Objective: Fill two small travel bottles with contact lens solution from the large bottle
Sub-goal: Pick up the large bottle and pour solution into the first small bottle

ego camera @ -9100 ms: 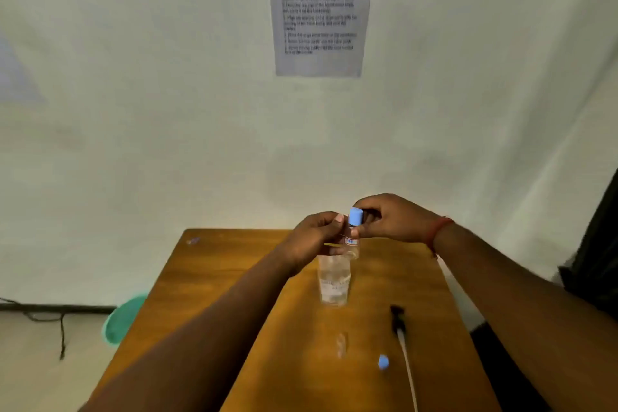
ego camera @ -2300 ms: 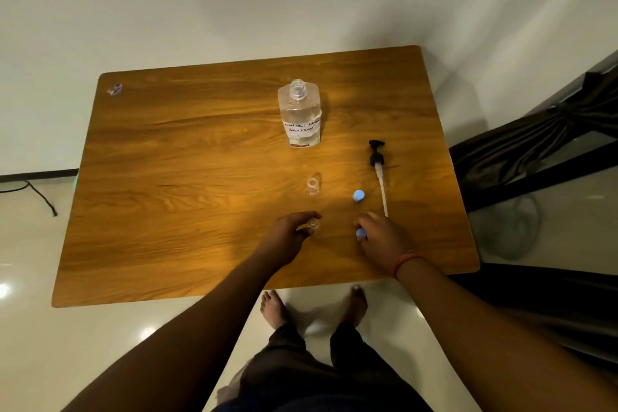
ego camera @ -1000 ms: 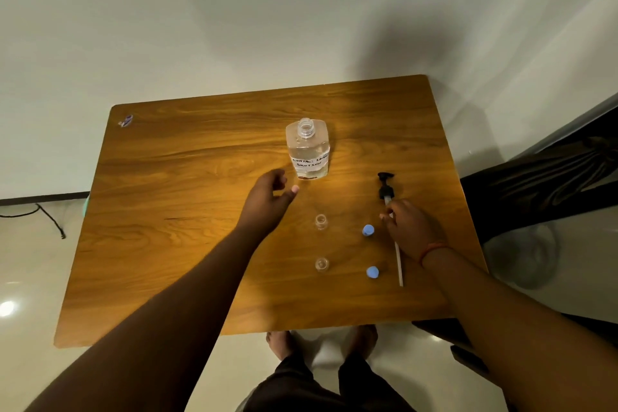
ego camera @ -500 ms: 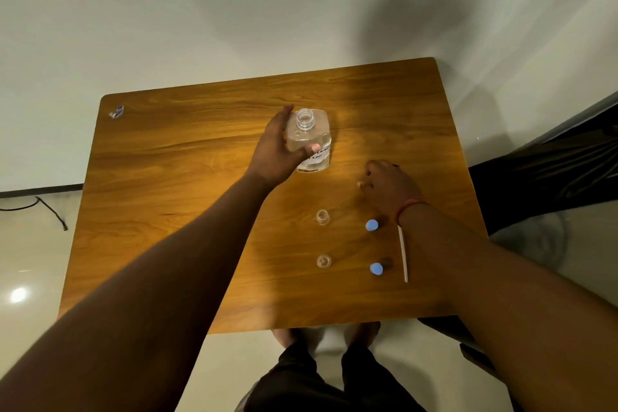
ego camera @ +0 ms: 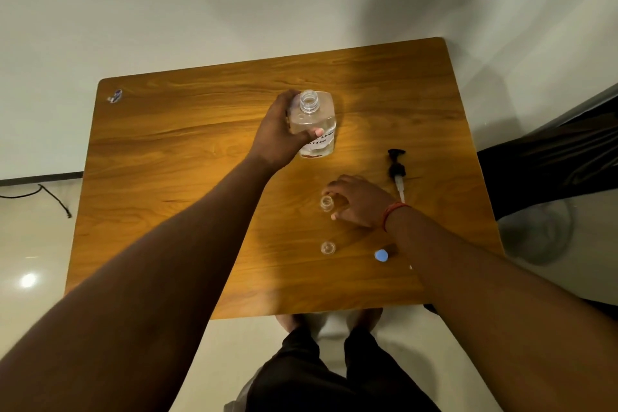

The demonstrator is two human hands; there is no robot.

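Since half a second ago, my right hand point(ego camera: 359, 202) has slid from beside the pump down to the farther travel bottle point(ego camera: 326, 203), and my left hand point(ego camera: 279, 134) has closed more fully around the large bottle point(ego camera: 312, 124). Left fingers and thumb are wrapped round its body, thumb across the label, so I can lift and tip it; the neck is open and it looks to be standing on the table point(ego camera: 200, 157), not yet raised. Right fingers curl about the small bottle, fingertips at its sides. I judge that is to steady it, since so light and narrow a thing would tip under a stream; whether I actually pinch it I cannot quite tell, but the fingers seem to touch it.

Nearer me stands the second travel bottle point(ego camera: 328, 248), also uncapped, waiting its turn, untouched. One blue cap point(ego camera: 381, 256) lies just beside my right forearm; the other cap I cannot see, likely hidden under my hand or wrist. The black pump head point(ego camera: 397, 168) with its tube lies off to the right, out of the pouring path. A small scrap point(ego camera: 115, 96) sits at the far left corner, well apart.

Nothing stands between big bottle and small one. The risk is the wide neck over a tiny mouth: spillage.
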